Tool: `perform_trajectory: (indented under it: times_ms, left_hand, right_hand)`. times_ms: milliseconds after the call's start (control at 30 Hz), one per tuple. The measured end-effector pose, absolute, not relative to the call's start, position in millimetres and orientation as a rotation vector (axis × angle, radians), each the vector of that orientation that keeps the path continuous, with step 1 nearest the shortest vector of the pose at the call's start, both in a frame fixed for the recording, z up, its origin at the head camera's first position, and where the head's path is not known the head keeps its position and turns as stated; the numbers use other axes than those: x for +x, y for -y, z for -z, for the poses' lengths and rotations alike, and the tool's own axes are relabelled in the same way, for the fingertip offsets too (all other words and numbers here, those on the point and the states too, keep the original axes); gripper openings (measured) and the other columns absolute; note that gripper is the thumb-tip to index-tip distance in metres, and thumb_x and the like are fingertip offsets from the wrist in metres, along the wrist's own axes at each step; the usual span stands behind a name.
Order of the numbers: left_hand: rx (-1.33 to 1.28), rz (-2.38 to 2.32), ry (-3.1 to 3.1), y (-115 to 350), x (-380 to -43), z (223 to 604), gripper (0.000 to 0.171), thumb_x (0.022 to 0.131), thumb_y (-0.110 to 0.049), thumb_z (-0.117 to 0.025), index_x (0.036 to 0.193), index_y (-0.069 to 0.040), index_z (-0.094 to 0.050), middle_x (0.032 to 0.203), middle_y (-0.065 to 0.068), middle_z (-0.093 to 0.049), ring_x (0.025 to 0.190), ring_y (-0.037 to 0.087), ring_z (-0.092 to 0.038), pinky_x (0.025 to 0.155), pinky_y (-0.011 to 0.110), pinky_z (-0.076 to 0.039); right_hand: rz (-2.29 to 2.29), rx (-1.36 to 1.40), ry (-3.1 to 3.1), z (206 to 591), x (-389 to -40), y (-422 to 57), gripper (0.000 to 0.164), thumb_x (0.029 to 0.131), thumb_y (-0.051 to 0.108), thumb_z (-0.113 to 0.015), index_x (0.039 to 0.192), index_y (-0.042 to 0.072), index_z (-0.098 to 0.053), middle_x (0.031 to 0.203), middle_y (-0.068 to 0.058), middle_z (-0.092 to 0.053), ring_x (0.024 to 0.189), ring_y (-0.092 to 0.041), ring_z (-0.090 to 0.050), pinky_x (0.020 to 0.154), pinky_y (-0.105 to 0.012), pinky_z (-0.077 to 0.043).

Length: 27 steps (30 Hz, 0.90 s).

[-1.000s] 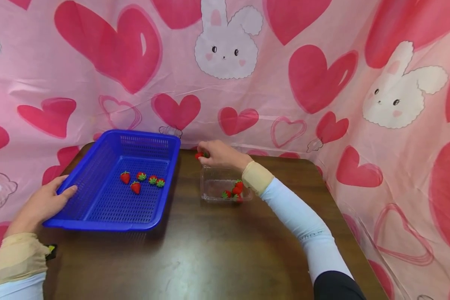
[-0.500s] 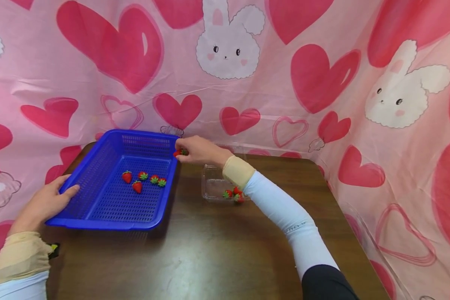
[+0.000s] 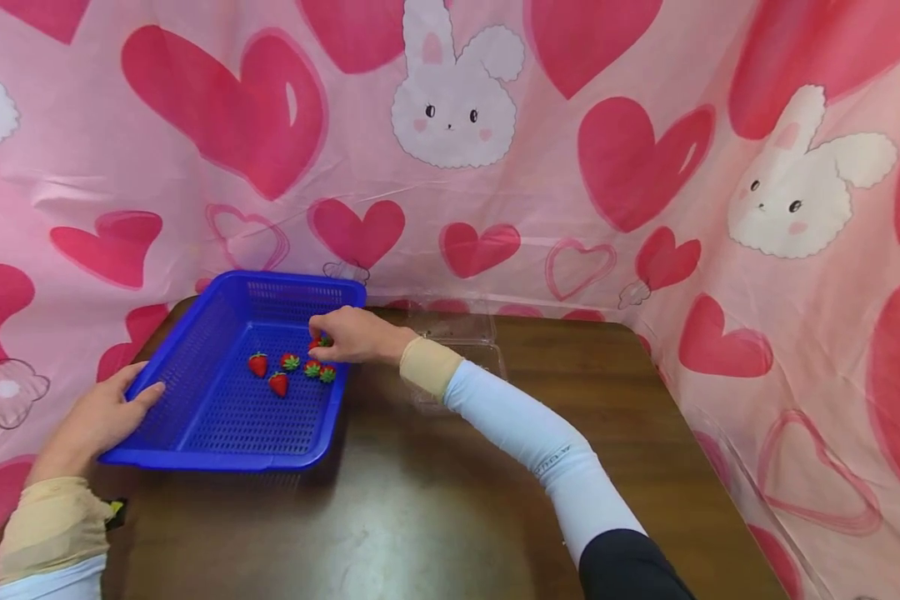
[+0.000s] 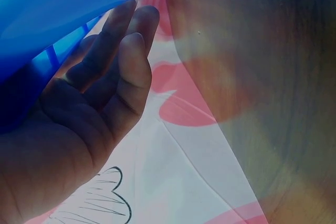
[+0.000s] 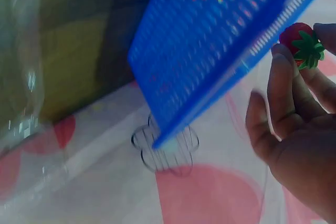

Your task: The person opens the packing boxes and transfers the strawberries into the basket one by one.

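In the head view, a blue basket (image 3: pixel 240 460) is at the left part of the brown tabletop (image 3: pixel 435 500), and the person's left hand (image 3: pixel 101 421) grips its left rim, thumb over the edge. The right hand (image 3: pixel 356 335) reaches over the basket's right rim, pinching a strawberry (image 3: pixel 317 342) above the inside. Five more strawberries (image 3: pixel 278 384) lie on the basket's perforated floor. A clear plastic container (image 3: pixel 492 358), partly hidden by the right forearm, sits to the right of the basket, and a pink cloth (image 3: pixel 375 158) with hearts and rabbits hangs behind it. In the left wrist view, the left hand's fingers bend against the basket's outer side. In the right wrist view, thumb and fingertips pinch the strawberry, green leaves showing, beside the basket's rim.
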<state>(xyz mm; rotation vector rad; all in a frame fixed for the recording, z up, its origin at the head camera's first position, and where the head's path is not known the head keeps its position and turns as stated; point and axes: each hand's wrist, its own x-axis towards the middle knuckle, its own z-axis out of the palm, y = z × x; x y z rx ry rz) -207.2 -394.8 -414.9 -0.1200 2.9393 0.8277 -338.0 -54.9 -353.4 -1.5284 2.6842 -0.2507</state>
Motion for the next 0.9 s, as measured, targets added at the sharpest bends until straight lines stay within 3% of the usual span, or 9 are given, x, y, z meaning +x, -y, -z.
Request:
perform_trajectory:
  times_ms: [233, 467, 900]
  left_hand:
    - [-0.114, -0.834, -2.943, 396.5, -206.9, 417.7, 0.075, 0.103, -0.041, -0.041, 0.149, 0.012, -0.015, 0.128, 0.05, -0.036, 0.106, 0.065, -0.043, 0.085, 0.074, -0.039]
    - [-0.057, -0.844, -3.056, 391.3, -206.8, 420.4, 0.065, 0.103, -0.034, -0.044, 0.142, 0.015, -0.029, 0.125, 0.049, -0.042, 0.103, 0.063, -0.047, 0.084, 0.068, -0.039]
    - [-0.084, -0.849, -3.032, 392.5, -205.0, 418.3, 0.067, 0.103, -0.035, -0.043, 0.145, 0.014, -0.025, 0.126, 0.049, -0.04, 0.105, 0.063, -0.045, 0.086, 0.07, -0.038]
  right_hand:
    - [0.087, -1.43, -2.748, 374.3, -330.6, 82.0, 0.024, 0.095, 0.041, -0.061, 0.094, 0.018, -0.058, 0.074, 0.01, -0.054, 0.069, -0.007, -0.053, 0.063, -0.026, -0.035]
    - [-0.061, -1.284, -2.804, 392.6, -326.7, 103.6, 0.022, 0.093, 0.042, -0.062, 0.087, 0.022, -0.054, 0.072, 0.011, -0.052, 0.074, -0.006, -0.057, 0.068, -0.032, -0.046]
    - [-0.144, -1.214, -2.801, 407.3, -326.6, 127.3, 0.016, 0.089, 0.036, -0.067, 0.09, 0.022, -0.059, 0.081, 0.008, -0.059, 0.076, -0.012, -0.06, 0.062, -0.035, -0.051]
